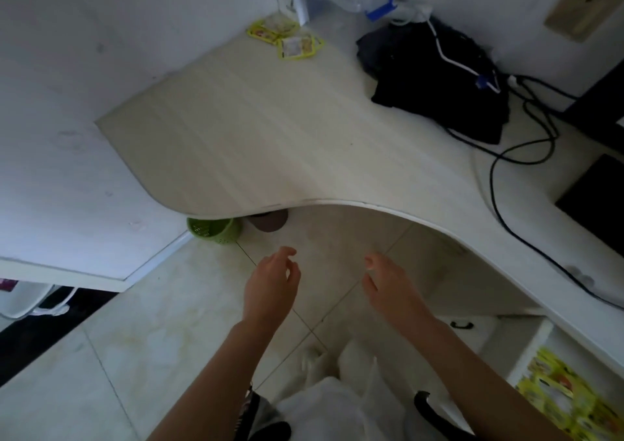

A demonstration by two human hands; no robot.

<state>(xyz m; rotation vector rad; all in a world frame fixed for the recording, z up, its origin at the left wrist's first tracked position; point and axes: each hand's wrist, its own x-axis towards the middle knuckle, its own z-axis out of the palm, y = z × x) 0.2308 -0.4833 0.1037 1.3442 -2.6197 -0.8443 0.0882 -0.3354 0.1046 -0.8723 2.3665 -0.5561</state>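
Both hands [271, 283] [388, 285] outstretched, empty; fingers relaxed

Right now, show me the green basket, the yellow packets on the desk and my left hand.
green basket [216, 234]: head view, on its front wall.
yellow packets [299, 46]: head view, on the middle of the right-hand packet.
left hand [271, 287]: head view, on the back of the hand.

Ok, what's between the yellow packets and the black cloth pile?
Nothing; the head view shows bare desk between the yellow packets and black cloth pile.
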